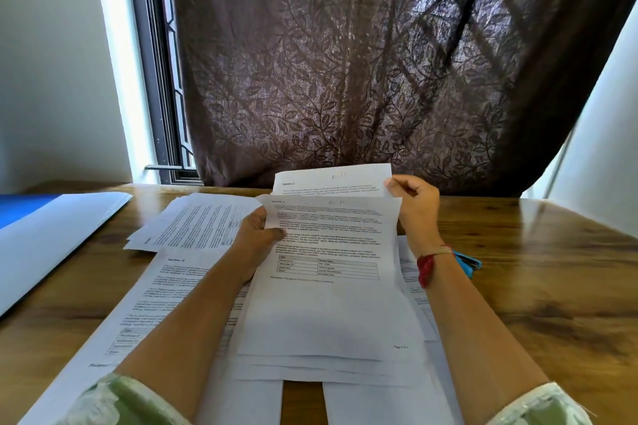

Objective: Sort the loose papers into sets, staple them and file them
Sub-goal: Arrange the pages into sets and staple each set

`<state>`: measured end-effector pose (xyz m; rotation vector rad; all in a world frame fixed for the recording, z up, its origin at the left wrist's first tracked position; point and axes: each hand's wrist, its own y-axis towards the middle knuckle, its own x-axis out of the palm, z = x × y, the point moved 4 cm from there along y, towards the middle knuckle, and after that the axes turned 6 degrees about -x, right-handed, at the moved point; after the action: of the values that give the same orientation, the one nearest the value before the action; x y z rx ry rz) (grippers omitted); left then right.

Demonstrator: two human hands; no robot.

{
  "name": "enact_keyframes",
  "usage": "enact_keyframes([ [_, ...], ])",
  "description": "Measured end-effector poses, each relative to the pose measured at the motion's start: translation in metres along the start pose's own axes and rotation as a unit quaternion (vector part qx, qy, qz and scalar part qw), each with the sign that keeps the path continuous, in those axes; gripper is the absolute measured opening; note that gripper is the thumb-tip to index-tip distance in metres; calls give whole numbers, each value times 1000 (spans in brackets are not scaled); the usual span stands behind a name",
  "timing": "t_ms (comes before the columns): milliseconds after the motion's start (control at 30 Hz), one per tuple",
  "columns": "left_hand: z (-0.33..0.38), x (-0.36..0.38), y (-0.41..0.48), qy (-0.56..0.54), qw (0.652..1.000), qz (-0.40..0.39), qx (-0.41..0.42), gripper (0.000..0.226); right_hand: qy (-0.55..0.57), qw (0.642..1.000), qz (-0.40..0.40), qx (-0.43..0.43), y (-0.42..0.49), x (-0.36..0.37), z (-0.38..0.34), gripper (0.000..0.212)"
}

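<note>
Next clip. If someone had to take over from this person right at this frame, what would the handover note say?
Left hand grips the left edge of the held stack, thumb on its top page.
Right hand pinches the top right corner of the Section 3 sheet, raised behind that stack.
Loose papers lie spread on the table, with a Section 10 sheet at left.
A blue object, probably the stapler, sits behind the right wrist.
The folder lies far left.
Done: sorting is under way.
Left: finish the sets, staple, file. No staple shows.
</note>
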<state>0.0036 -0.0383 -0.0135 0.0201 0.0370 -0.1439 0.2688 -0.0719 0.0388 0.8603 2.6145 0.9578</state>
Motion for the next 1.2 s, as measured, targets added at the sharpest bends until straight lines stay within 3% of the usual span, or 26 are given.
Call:
enact_keyframes([
  [133,-1,0,2,-16,1000,-11,11,41,146,984,-23,104,-4,6,-5,26],
  [200,-2,-2,4,8,1000,3,13,40,214,965,-63,134,-6,10,-6,17],
  [333,-4,-8,7,-9,999,35,8,62,229,947,-174,140,-11,16,-10,10],
  [467,-4,-9,7,-15,999,30,14,35,226,922,-280,142,-14,14,-16,26],
  [567,-4,-10,8,-20,998,43,29,27,229,930,-211,196,-10,5,-12,31],
  [667,3,-6,4,-45,995,12,87,47,132,965,-84,211,-2,-6,7,25],
  [767,3,-5,4,-45,996,-1,82,33,-13,973,-94,209,-5,-8,27,34],
  [867,1,-5,5,-50,997,-2,65,19,-17,962,-145,232,-12,0,32,51],
  [1000,1,-4,5,-65,996,-9,60,24,27,975,-109,192,-10,4,29,34],
  [1133,-3,-7,10,2,999,33,37,10,4,987,-50,155,-5,1,16,23],
  [1200,-2,-6,7,-12,998,5,57,11,12,988,-42,148,-4,2,16,20],
])
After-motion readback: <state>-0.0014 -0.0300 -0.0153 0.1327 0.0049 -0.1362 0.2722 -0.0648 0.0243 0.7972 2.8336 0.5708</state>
